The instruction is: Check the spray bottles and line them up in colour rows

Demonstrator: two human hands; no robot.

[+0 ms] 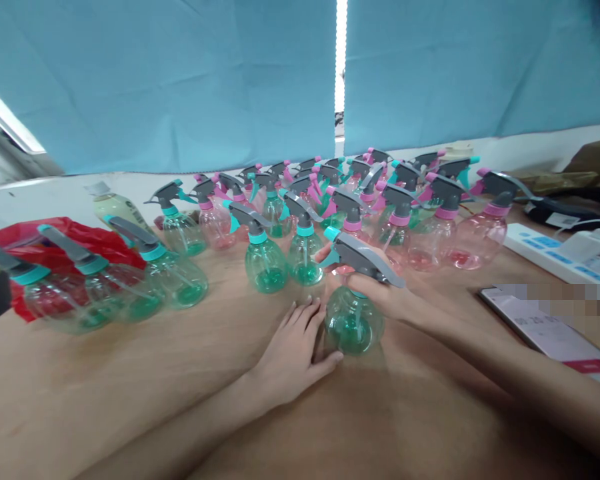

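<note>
A green spray bottle [355, 327] with a grey and turquoise trigger head stands on the table in front of me. My right hand [375, 283] is wrapped around its neck from behind, fingers partly hidden by the head. Flat on the wood beside the bottle's left side lies my left hand [297, 353], fingers stretched out and thumb near the base. Just beyond it stand two more green spray bottles, one at the left [267, 263] and one closer to my right hand's fingertips [306, 257].
Several pink spray bottles [477, 237] and green ones crowd the back. At left, more green spray bottles [177, 280] stand before a red plastic bag [65, 230]. A phone [545, 327] and a power strip [545, 250] lie at right. Blue cloth [180, 80] hangs behind the table.
</note>
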